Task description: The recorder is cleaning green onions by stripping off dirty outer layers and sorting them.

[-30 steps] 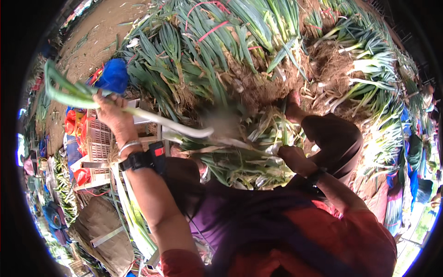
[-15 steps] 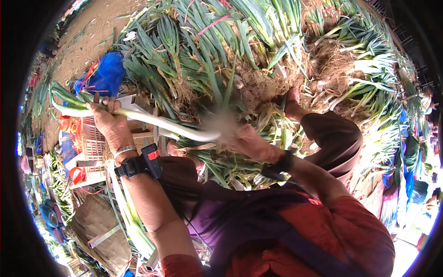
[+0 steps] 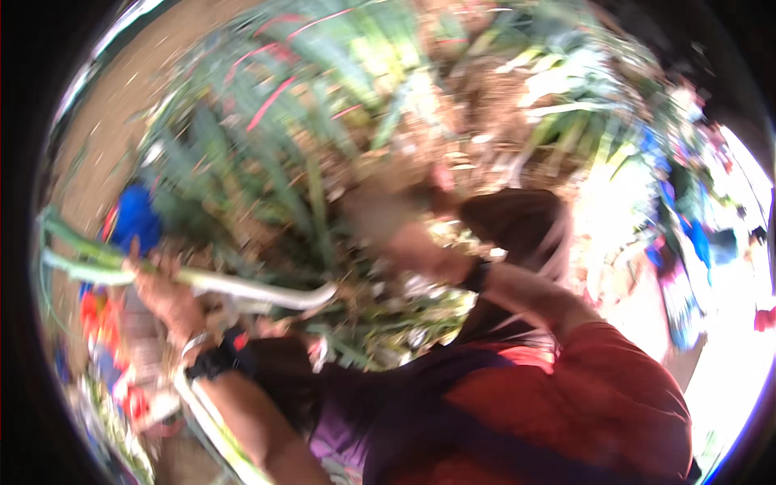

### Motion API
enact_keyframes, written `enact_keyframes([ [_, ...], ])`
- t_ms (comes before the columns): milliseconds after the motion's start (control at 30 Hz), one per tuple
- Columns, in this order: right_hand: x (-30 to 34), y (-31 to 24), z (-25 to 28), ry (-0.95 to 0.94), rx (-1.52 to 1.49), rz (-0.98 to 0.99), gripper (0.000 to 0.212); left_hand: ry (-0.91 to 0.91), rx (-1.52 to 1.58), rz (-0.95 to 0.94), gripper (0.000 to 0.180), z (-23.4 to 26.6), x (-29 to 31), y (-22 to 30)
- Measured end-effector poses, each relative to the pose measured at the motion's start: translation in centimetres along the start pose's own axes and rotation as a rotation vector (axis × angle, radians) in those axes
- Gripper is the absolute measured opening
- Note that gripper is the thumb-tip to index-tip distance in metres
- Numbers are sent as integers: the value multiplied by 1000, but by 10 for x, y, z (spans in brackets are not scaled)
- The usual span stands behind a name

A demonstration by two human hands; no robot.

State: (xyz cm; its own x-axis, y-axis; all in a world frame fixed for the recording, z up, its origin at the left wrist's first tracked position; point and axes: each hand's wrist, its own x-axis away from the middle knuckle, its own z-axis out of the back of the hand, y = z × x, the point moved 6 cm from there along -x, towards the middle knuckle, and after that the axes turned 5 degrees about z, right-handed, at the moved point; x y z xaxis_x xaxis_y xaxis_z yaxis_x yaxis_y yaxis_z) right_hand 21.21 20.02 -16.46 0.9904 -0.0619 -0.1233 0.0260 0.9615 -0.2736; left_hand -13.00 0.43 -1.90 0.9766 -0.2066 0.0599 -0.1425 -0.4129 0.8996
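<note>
Brown ground (image 3: 109, 137), flecked with pale scraps, curves along the upper left. Lower down are a blue bag (image 3: 136, 217), orange-red bags (image 3: 97, 317) and a blurred crate (image 3: 142, 343). Blue sheeting (image 3: 693, 234) shows at far right, a red thing (image 3: 764, 320) near the rim.

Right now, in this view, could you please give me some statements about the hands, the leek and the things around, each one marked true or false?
1. The left hand holds a leek. True.
2. The leek's green leaves are to the right of the left hand. False: they are to its left, and the white stem extends to the right.
3. Both hands hold the leek. False: only the left does; the right hand, blurred, is apart from it.
4. A dark strap is on the left wrist. True.
5. The right sleeve is bright green. False: it is red.
6. Pinkish-red ties show among the piled leeks. True.
</note>
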Motion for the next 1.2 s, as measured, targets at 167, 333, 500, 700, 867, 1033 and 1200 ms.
enact_keyframes([
  [167,-36,-106,10,-13,-1108,-35,36,-394,8,128,55,-81,51,-36],
  [333,51,-59,-27,446,-1950,-604,17,-1140,-256,187,60,-222,223,-81],
  [500,180,77,158,1009,-428,-567,12,-1696,-341,35,48,-245,317,-67],
  [700,352,257,204,547,186,-1195,19,-1182,-471,178,40,-168,183,-57],
  [867,354,333,166,929,-739,-1303,29,-820,-398,-101,39,-97,56,-43],
  [1033,82,322,12,345,-891,-1001,24,-415,-248,-3,29,-27,24,-8],
  [1200,-138,119,-84,-12,-999,-654,16,-179,-148,-12,27,35,34,19],
])
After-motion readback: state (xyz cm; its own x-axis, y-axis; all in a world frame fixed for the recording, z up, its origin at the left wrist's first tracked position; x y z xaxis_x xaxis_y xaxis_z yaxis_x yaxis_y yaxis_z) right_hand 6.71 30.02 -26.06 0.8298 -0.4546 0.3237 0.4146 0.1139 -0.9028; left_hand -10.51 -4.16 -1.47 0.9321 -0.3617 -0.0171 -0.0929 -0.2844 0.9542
